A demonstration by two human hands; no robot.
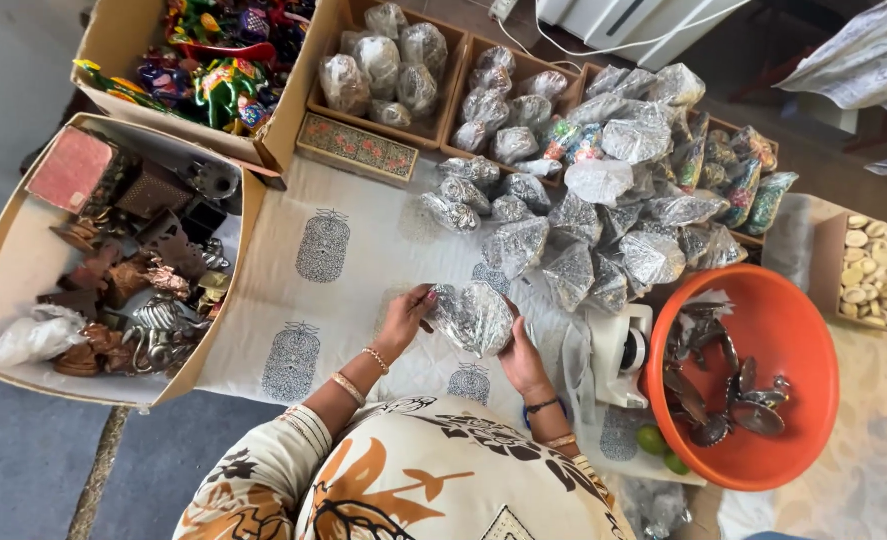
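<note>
Both hands, left hand (404,318) and right hand (522,358), are gripping opposite sides of a plastic-wrapped silver dish (472,318) lying crosswise between them.

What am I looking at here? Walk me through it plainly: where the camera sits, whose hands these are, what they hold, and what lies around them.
There is no machine here. The one picture comes from a camera worn on a person's head, looking straight down. The left hand and right hand are that person's own, and together they hold a plastic-wrapped silvery piece over a white printed cloth.

Beyond the hands lies a pile of similar wrapped pieces. On the right, an orange basin holds dark unwrapped pieces, with a white tape dispenser beside it. On the left, a cardboard box holds brown carved figures and metal trinkets.
</note>
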